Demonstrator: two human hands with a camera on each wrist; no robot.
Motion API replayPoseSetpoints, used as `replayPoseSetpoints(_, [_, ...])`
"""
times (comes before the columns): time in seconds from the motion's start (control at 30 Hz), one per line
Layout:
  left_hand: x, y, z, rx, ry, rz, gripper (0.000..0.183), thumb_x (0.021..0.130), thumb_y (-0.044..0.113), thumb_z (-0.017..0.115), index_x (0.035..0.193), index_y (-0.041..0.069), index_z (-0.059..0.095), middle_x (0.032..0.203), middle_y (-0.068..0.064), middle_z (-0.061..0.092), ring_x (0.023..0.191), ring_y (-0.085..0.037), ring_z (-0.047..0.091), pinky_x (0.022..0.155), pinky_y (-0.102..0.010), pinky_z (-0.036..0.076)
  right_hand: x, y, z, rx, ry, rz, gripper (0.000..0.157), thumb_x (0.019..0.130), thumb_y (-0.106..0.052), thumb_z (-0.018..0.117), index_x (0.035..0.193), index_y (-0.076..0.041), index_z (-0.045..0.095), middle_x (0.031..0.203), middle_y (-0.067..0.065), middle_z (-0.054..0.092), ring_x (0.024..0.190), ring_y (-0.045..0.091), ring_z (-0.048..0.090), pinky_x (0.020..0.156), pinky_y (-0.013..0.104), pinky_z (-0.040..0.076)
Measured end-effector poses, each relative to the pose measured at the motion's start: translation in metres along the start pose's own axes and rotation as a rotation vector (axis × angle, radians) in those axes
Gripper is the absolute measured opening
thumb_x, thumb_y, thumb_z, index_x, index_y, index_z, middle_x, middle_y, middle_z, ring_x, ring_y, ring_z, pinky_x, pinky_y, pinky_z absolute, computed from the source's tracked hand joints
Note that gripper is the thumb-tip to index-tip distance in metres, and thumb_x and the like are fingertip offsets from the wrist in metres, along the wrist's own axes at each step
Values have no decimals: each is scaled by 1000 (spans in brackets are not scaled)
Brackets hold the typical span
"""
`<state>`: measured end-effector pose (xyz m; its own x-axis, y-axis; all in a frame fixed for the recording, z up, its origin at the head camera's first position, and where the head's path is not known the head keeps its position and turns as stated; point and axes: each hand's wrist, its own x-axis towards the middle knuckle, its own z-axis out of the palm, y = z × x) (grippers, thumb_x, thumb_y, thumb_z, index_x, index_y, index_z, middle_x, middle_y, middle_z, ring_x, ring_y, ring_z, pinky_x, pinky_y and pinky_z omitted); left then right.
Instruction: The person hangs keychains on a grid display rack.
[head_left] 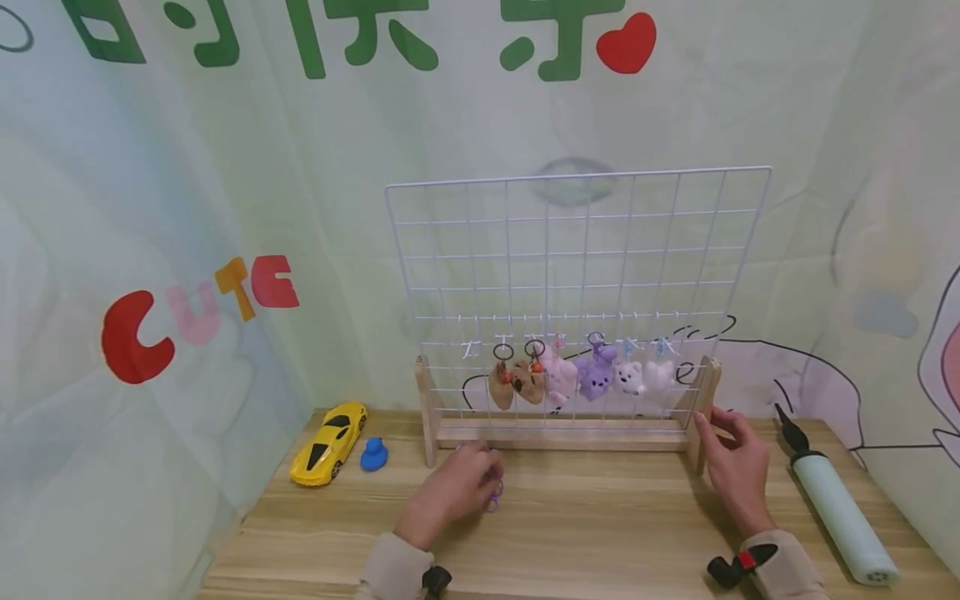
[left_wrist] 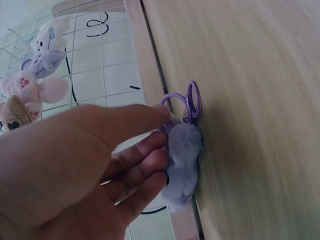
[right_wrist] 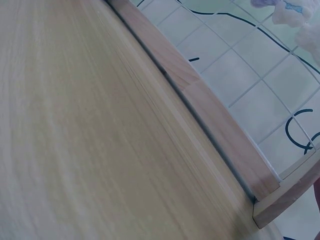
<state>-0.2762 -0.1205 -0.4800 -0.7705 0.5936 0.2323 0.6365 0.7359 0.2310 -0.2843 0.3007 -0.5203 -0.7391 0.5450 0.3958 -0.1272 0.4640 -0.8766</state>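
Observation:
My left hand (head_left: 459, 479) is low at the left part of the rack, pinching a purple plush keychain (left_wrist: 184, 162) between thumb and fingers. Its purple rings (left_wrist: 194, 100) stick out past the thumb tip; in the head view the hand covers most of the plush. My right hand (head_left: 738, 462) grips the wooden right upright (head_left: 705, 400) of the rack, thumb in front. The white wire grid (head_left: 585, 250) stands in the wooden base. From its hooks hang brown bear keychains (head_left: 527, 382), a pink plush (head_left: 558, 379), a purple bear (head_left: 596, 375) and white plushes (head_left: 628, 379).
A yellow toy car (head_left: 328, 444) and a small blue duck-like toy (head_left: 373, 455) sit at the table's left. On the right lies a pale green cylinder with a black nozzle (head_left: 843, 517). Behind the rack hangs a printed cloth backdrop (head_left: 360, 208). An unused white hook (head_left: 471, 348) hangs left of the bears.

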Motion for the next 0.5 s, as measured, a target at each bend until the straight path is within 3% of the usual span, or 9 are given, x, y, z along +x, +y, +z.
replayPoseSetpoints(0.2, [2,-1,-4,-63,-6,1,10,92,-1,81,93,8,75,92,-3,72,85,-12,66,77,-27,60,1,-1,0,3,-4,2,42,105,-35,73,129,-1,71,132,19,74,102,-19,53,86,-3,47])
replayPoseSetpoints(0.5, [3,-9,-15,-227,-35,-111,8,101,5,74,99,13,77,94,3,76,85,-3,63,77,-25,58,0,-1,0,2,-2,-5,43,105,-35,73,129,-1,71,132,20,74,102,-16,54,86,-3,47])
